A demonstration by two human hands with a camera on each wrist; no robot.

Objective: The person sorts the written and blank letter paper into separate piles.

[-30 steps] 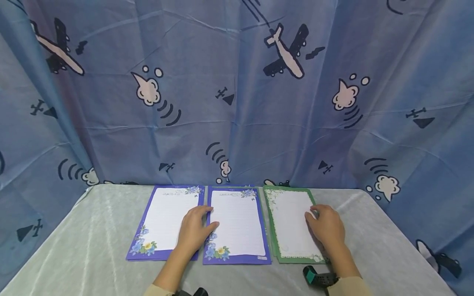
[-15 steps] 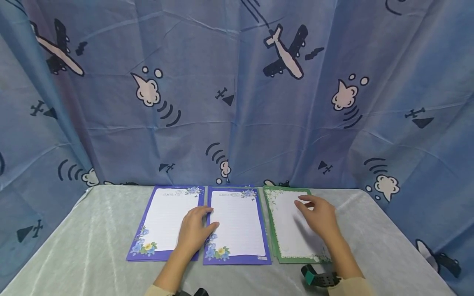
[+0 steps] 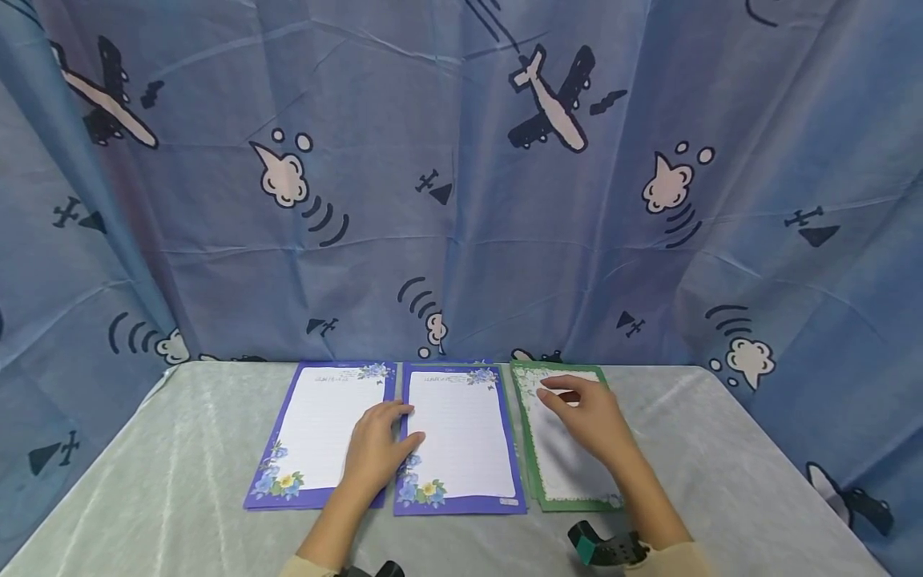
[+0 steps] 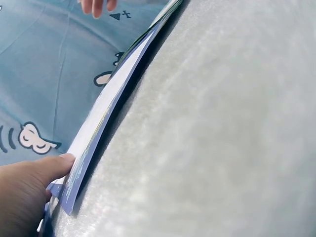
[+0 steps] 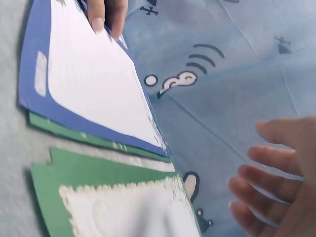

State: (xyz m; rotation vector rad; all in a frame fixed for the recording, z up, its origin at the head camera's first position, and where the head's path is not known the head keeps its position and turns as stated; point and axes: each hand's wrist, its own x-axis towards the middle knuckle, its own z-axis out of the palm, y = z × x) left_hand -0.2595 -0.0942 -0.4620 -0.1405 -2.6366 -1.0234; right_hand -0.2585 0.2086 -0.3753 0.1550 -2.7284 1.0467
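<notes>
Three piles of decorated paper lie side by side. My left hand point(image 3: 376, 450) rests at the left edge of the middle pile, whose purple-bordered sheet point(image 3: 465, 437) has blue flowers in its corners. In the left wrist view its thumb point(image 4: 59, 165) lies on that edge. A green edge point(image 5: 74, 136) peeks out beneath the purple one in the right wrist view. My right hand point(image 3: 591, 417) hovers over the green-bordered sheet point(image 3: 558, 473) on the right, its slightly bent fingers holding nothing and its shadow falling on the paper. The left pile has another purple-bordered sheet point(image 3: 310, 457).
A pale grey cloth point(image 3: 180, 457) covers the table. Behind it hangs a blue curtain point(image 3: 389, 200) printed with planes and clouds. A dark band point(image 3: 606, 547) is strapped on the right wrist. The piles lie with narrow gaps between them.
My right hand has lifted from the right edge of the green-bordered sheet and moved left over it. My left hand has stayed in place. The piles look unmoved.
</notes>
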